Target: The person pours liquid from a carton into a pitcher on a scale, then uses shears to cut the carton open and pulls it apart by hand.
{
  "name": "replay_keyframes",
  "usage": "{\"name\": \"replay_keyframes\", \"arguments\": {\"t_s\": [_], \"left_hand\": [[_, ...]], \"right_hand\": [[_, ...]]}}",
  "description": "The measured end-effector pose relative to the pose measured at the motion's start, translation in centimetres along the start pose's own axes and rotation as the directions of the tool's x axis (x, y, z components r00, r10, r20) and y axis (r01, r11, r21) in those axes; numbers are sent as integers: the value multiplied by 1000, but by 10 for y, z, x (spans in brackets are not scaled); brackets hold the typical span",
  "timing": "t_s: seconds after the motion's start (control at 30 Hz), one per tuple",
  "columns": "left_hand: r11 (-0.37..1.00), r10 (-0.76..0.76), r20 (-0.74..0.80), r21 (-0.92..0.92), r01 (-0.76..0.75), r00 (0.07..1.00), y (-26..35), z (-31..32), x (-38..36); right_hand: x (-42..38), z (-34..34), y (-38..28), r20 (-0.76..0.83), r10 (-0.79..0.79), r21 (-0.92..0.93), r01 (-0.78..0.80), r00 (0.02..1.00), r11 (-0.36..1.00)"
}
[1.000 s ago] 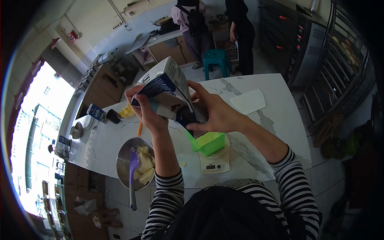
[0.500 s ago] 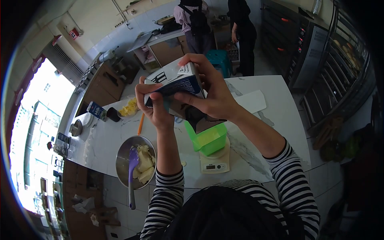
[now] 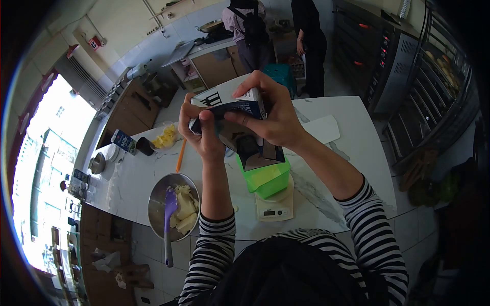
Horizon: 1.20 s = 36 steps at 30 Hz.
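My left hand point(image 3: 204, 132) and my right hand point(image 3: 273, 115) both grip a white and dark-blue carton point(image 3: 237, 108), raised above the table. Thumbs press on its near side, where a flap is bent open, and fingers wrap its edges. Just beneath stands a green plastic container point(image 3: 268, 183) with pale yellow contents, resting on a kitchen scale point(image 3: 274, 210). The carton partly covers the container's far side, and its inside is too dark to make out. To the left, a metal bowl point(image 3: 154, 211) holds pale, butter-like chunks and a purple spatula point(image 3: 170, 204).
On the table point(image 3: 352, 153) lie a white board point(image 3: 325, 128) and an orange stick-like tool point(image 3: 181, 155). Farther left are a milk carton point(image 3: 124, 142), a dark cup point(image 3: 145, 147) and a bag of yellow pieces point(image 3: 165, 138). Two people point(image 3: 309, 46) stand at the back; a rack point(image 3: 418, 112) is right.
Both hands have shifted slightly right with the carton, and its near side has tilted. The container, scale and bowl have stayed put.
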<state>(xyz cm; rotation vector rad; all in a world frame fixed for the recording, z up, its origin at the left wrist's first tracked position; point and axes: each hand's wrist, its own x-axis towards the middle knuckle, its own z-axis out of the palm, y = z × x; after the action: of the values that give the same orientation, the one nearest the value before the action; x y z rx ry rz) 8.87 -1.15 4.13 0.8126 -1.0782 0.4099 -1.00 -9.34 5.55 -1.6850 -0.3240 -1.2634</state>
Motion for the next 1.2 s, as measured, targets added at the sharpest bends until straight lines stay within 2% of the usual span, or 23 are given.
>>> {"name": "replay_keyframes", "arguments": {"t_s": [0.03,0.13,0.37,0.43,0.57,0.63,0.77,0.83,0.9,0.93,1.0,1.03,1.1,1.13,1.2], "left_hand": [[1000,9,-49,-28,-10,999,-1,2,0],[1000,5,-67,-24,-7,998,0,3,0],[994,18,-10,109,-17,1000,-2,-3,-2],[994,-42,-31,99,45,999,-1,-3,-3],[996,-46,-44,76,49,998,-1,1,-3],[992,-123,-93,-27,121,988,5,7,-2],[996,-86,-94,-10,85,992,4,6,-3],[996,-79,-14,-30,78,997,5,3,-2],[997,-75,-37,-37,74,996,7,5,-2],[997,-73,-62,-43,70,995,7,6,-2],[996,-82,-91,-38,79,992,8,5,-2],[995,-92,-119,-34,89,989,8,5,-2],[991,-129,-137,-60,122,982,11,4,-3],[984,-168,-155,-85,156,973,13,4,-3],[989,-147,-139,-39,143,979,9,-1,-5]], "right_hand": [[0,0,0,-1,-1,0,1,1000,1000],[1,0,-1,3,-1,-28,1,1000,1000],[5,-1,-3,-7,-30,-97,29,1000,995],[5,-2,-5,-13,-20,-107,18,1000,994],[4,-3,-7,28,19,-134,-15,999,991],[4,-3,-7,20,8,-140,-5,1000,990],[4,-5,-7,36,25,-109,-21,999,994],[3,-6,-5,59,36,-88,-31,998,996],[1,-4,-3,2,45,38,-45,999,998],[-1,-4,-4,3,44,37,-44,999,998],[-8,-5,-9,76,168,229,-181,983,956],[-12,-5,-11,75,168,230,-181,983,956],[-20,-8,-15,150,254,175,-278,956,944],[-23,-12,-12,149,254,176,-278,956,944],[-29,-18,-7,347,422,-85,-420,838,903]]}}
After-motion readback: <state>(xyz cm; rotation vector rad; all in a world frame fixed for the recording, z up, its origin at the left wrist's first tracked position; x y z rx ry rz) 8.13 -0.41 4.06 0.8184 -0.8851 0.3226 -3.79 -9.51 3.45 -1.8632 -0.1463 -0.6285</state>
